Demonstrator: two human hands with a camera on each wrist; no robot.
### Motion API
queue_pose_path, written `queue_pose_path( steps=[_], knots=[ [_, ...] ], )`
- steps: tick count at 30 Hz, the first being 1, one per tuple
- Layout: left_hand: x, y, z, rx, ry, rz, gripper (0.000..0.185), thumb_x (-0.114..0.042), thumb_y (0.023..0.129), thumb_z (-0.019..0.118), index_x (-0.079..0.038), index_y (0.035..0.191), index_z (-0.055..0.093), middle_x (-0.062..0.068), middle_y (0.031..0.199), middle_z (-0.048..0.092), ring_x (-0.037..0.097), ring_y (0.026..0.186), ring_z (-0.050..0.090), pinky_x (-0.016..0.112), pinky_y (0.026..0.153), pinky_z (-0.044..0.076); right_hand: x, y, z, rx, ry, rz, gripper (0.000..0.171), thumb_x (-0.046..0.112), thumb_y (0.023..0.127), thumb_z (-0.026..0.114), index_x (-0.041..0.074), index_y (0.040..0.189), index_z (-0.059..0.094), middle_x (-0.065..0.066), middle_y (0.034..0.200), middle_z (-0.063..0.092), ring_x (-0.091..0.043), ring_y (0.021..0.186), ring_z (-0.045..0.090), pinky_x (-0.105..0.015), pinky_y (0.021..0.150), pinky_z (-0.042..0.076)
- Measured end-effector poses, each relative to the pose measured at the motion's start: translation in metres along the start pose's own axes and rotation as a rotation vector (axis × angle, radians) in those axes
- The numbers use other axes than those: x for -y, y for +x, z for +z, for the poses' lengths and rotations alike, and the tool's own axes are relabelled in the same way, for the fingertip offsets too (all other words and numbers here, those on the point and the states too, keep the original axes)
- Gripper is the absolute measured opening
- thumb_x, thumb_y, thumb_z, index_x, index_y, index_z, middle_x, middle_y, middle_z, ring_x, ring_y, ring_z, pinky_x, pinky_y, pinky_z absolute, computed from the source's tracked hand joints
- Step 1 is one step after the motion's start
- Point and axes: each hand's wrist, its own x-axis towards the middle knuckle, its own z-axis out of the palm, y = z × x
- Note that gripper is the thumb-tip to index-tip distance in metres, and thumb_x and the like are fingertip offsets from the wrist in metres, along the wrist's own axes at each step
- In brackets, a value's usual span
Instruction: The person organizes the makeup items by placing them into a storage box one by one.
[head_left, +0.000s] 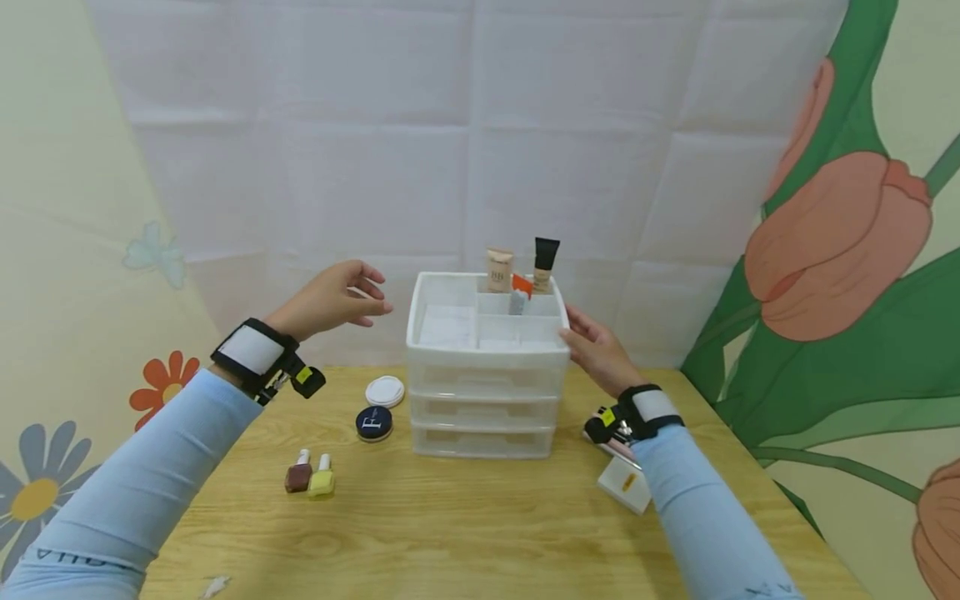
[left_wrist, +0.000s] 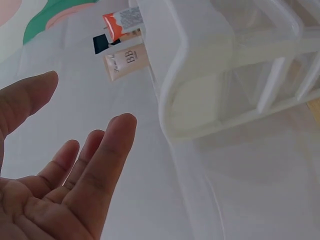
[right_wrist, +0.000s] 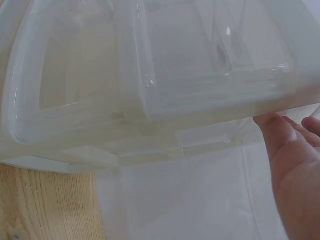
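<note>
A white plastic drawer organizer point(head_left: 487, 357) stands on the table, with clear drawers below and a divided open top. My left hand point(head_left: 333, 296) hovers in the air to its left, fingers loosely bent and apart from it, holding nothing. On the organizer's right side, near the top rim, my right hand point(head_left: 602, 354) rests its fingertips; in the right wrist view the thumb point(right_wrist: 275, 130) touches the side wall. A beige BB cream tube point(head_left: 499, 272), a black-capped tube point(head_left: 545, 265) and a small orange-and-white tube point(head_left: 521, 288) stand in the rear top compartments.
Left of the organizer lie a white round compact point(head_left: 385, 391) and a dark blue one point(head_left: 374, 423). Nearer stand brown point(head_left: 298, 476) and yellow point(head_left: 322, 481) nail polish bottles. A white box point(head_left: 625, 485) and slim items lie under the right wrist. A white cloth point(head_left: 360, 150) hangs behind.
</note>
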Motion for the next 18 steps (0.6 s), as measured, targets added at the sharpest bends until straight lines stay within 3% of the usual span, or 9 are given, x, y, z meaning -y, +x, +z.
queue_pose_path(
  steps=[6,18],
  knots=[
    [0.019,-0.007,0.001,-0.006,0.1,-0.005,0.046,-0.026,0.077,0.068,-0.002,0.11,0.046,0.014,0.1,0.053,0.023,0.082,0.058,0.03,0.064,0.052,0.002,-0.002,-0.003,0.005,0.0,-0.007,0.058,0.016,0.092,0.047,0.006,0.14,0.017,-0.016,0.142,0.019,-0.024,0.118,0.038,-0.026,0.086,0.042],
    [0.063,-0.01,0.017,0.096,0.169,-0.102,0.041,-0.027,0.079,0.066,-0.002,0.106,0.049,0.015,0.099,0.054,0.026,0.083,0.057,0.031,0.063,0.051,0.005,-0.01,-0.003,0.02,-0.016,-0.015,0.059,0.016,0.092,0.046,0.003,0.14,0.015,-0.017,0.142,0.018,-0.024,0.118,0.038,-0.027,0.087,0.042]
  ],
)
